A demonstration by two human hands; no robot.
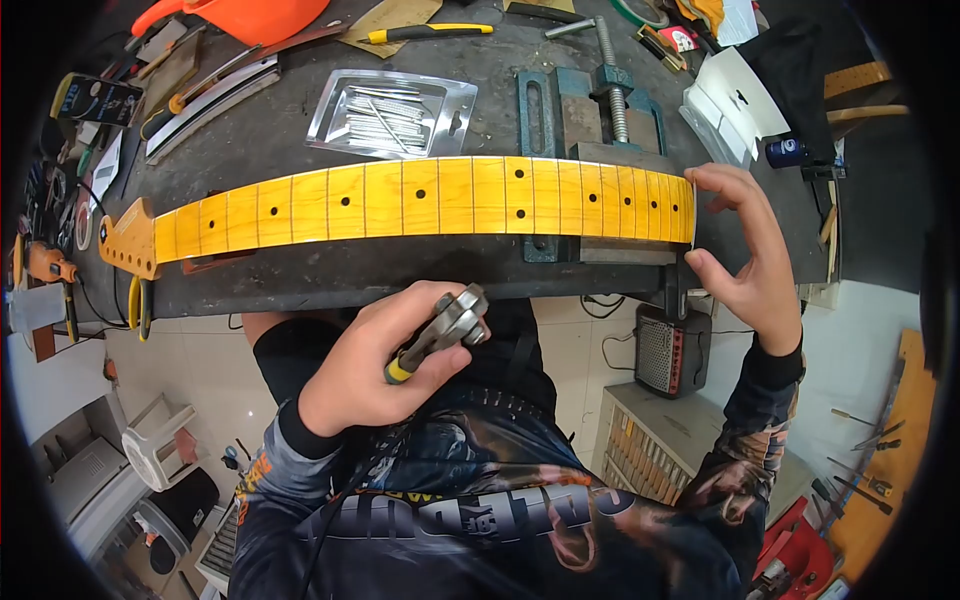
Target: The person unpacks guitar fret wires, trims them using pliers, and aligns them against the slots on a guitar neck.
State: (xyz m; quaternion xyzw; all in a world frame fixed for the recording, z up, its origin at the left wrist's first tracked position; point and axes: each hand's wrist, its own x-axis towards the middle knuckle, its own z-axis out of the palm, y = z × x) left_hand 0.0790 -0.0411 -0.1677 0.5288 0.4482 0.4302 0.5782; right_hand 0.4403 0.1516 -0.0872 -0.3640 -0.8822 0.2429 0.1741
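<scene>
Printed shirt (440,565) nearest, my left hand (375,360) grips pliers (456,325); my right hand (755,268) spreads open at the guitar neck (385,205) over the vise (612,77). Dots (345,201) look set; slots (364,200) seem bare, metal strips (375,120) in the tray (455,100).

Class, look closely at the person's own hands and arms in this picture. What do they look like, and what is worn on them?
The left hand and right hand show no gloves. The left sleeve is long and dark, with grey-blue areas and orange marks; the right sleeve is dark with orange and pale patches. Both end in plain black cuffs.
</scene>
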